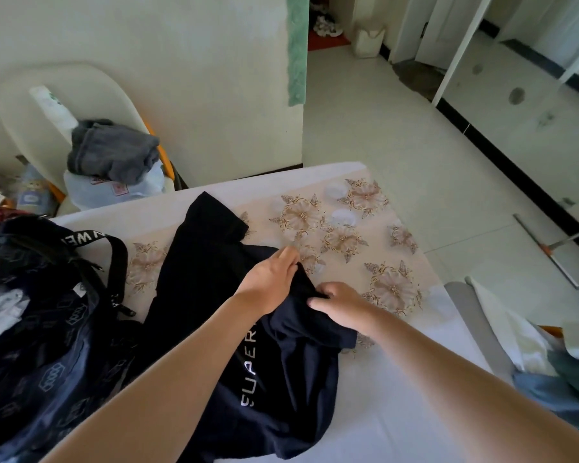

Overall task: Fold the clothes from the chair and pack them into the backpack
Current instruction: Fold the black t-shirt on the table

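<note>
The folding step is in hand: a dark T-shirt (214, 279) with white lettering lies crumpled on the flower-patterned cover (348, 228) in the middle of the scene, just right of the backpack (47, 345), which sits open at the near left with some cloth already inside. The person's left hand (269, 282) has its fingers curled over a bunched edge of the shirt, gripping it, while the right hand (340, 304) lies just beside it with its fingers bent into the same ridge of fabric. It seems to be pinching the cloth, though the fingertips sink into the dark folds and are hard to read. The shirt is not yet flat or squared, so the next move likely calls for drawing that edge out and smoothing the body before folding it over. A grey garment (114, 152) waits on the chair (24, 105) at the far left.
</note>
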`<state>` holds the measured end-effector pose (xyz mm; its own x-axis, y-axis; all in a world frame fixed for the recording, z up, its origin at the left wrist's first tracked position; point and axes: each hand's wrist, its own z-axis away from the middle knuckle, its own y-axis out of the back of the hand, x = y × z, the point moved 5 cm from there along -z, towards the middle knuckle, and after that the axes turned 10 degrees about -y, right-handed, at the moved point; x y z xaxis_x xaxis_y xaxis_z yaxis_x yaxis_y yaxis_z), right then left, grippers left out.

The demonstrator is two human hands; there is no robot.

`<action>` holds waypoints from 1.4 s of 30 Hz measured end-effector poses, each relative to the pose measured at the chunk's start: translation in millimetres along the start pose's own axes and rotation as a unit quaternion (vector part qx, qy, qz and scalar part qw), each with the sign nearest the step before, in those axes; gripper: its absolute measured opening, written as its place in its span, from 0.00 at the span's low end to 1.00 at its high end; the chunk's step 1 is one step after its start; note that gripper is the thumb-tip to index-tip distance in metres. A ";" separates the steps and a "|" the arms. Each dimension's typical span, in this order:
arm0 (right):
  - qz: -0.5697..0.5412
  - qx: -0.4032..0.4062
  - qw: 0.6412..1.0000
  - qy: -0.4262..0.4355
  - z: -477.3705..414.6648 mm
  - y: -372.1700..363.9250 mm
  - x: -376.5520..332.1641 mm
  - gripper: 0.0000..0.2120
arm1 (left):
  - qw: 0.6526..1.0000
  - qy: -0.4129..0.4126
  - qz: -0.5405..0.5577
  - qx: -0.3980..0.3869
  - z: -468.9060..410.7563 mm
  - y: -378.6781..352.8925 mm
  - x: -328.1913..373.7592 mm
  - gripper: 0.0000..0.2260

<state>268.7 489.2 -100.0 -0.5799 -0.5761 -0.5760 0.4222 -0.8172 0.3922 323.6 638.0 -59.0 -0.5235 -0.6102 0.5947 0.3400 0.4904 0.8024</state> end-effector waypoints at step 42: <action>0.170 0.468 0.855 -0.144 66.2 100.3 169.7 0.24 | 0.976 0.067 -0.143 -0.151 67.6 -146.5 56.1 0.30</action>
<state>166.5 308.5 -110.9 -0.7386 -0.6532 -0.1665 -0.0638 -0.1781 0.9819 191.6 574.0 -146.5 -0.5309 -0.7806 0.3298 0.4208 0.0950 0.9022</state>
